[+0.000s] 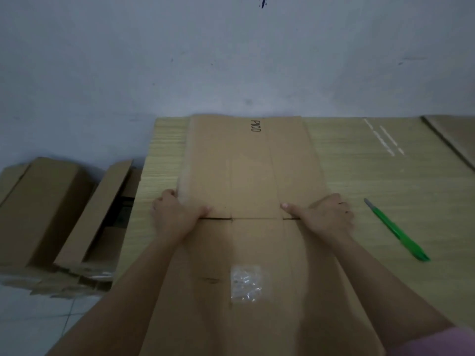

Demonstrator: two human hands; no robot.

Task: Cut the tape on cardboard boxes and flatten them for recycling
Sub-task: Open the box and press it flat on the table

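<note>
Pale blue-grey wall (231, 60) fills the upper half of the view, with a light wood-grain table (372, 181) pushed against it below. At far left, on a tiled floor (38, 319), stand several brown cardboard boxes (43, 209), one with its flap raised, resting on a layer of flattened cardboard. Moving right, a flattened cardboard box (246, 170) lies in the middle of the table, reaching from the wall toward the viewer, with the word "PICO" printed near its far end and a patch of crumpled clear tape (246, 282) on its near part. The left hand (174, 217) grips the box's left edge, fingers curled over the side and thumb pressed on top. The right hand (326, 217) grips the right edge in the same way, thumb pointing inward. Right of the hands, a green utility knife (395, 229) lies on the table, apart from the box. At far right, another flat cardboard sheet (455, 140) lies at the table's corner.
</note>
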